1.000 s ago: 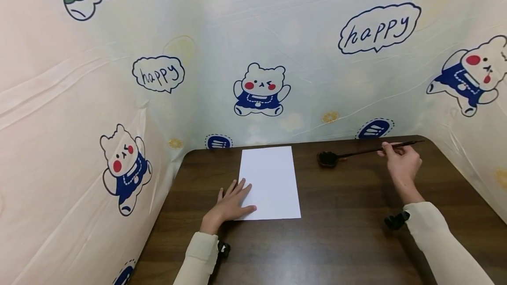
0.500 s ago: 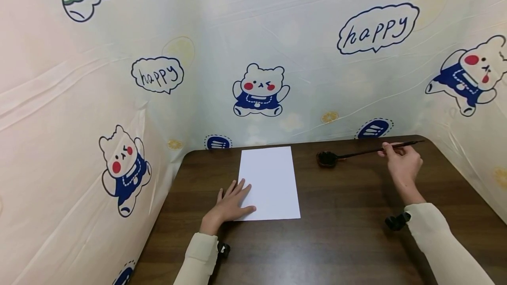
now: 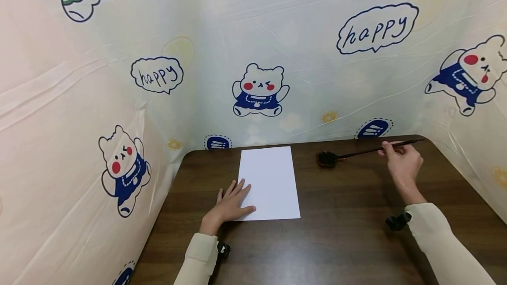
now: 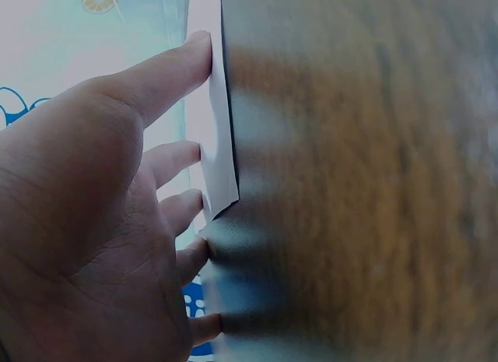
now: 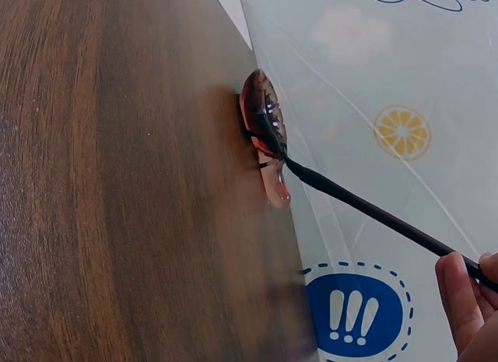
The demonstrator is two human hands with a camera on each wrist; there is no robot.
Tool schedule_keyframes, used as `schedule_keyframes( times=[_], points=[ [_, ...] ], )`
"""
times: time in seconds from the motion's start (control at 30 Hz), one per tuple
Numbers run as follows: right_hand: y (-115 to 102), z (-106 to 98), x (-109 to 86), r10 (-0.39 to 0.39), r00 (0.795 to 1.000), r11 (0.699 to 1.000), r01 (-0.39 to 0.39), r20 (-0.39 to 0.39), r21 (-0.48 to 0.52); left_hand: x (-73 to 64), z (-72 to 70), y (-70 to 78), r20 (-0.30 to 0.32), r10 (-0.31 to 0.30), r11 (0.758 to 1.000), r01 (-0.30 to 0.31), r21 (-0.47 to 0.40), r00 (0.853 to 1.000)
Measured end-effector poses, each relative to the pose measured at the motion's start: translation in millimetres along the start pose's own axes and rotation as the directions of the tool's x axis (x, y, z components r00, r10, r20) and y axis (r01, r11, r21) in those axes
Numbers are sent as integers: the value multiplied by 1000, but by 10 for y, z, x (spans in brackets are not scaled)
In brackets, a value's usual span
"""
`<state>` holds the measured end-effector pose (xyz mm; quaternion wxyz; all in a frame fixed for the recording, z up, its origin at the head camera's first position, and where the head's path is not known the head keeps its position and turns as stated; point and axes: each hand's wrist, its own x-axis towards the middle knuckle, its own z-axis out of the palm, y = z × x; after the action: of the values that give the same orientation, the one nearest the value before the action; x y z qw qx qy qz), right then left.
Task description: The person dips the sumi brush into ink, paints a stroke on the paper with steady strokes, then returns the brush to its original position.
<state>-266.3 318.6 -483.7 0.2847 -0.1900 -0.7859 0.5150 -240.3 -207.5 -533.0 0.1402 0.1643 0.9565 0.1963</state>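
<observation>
A sheet of white paper (image 3: 271, 179) lies on the dark wooden table. With fingers spread, my left hand (image 3: 227, 208) rests over its lower left edge; the left wrist view shows the thumb and some fingertips on the paper (image 4: 208, 121), the others on the wood. To the right, my right hand (image 3: 405, 164) pinches the shaft of a slim black writing brush (image 3: 359, 152) between thumb and fingers. The brush slants down to the left, its tip in a small translucent reddish-brown dish (image 5: 255, 105) of dark liquid. The dark contents hide the bristles.
The wooden table (image 3: 317, 250) ends at the back against a pale curtain (image 3: 309, 56) printed with bears and "happy" bubbles. This curtain also hangs along the left and right sides. A black camera (image 3: 397, 221) sits at the right wrist.
</observation>
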Motion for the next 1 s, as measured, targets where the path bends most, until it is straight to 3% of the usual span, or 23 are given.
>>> schedule_keyframes(
  times=[0.37, 0.8, 1.0],
  points=[
    [-70, -33, -39, -24, 1000, 999, 25, -6, 23, 48, 90, -96, -20, -2, 1000, 2, -19, 1000],
    [-114, -66, 11, -53, 998, 995, 56, -31, 84, 42, 76, -88, -20, 4, 1000, -4, -17, 1000],
    [-182, -80, -1, -85, 996, 992, 88, -40, 86, 5, 21, -18, -13, 10, 1000, -10, -9, 1000]
  ],
)
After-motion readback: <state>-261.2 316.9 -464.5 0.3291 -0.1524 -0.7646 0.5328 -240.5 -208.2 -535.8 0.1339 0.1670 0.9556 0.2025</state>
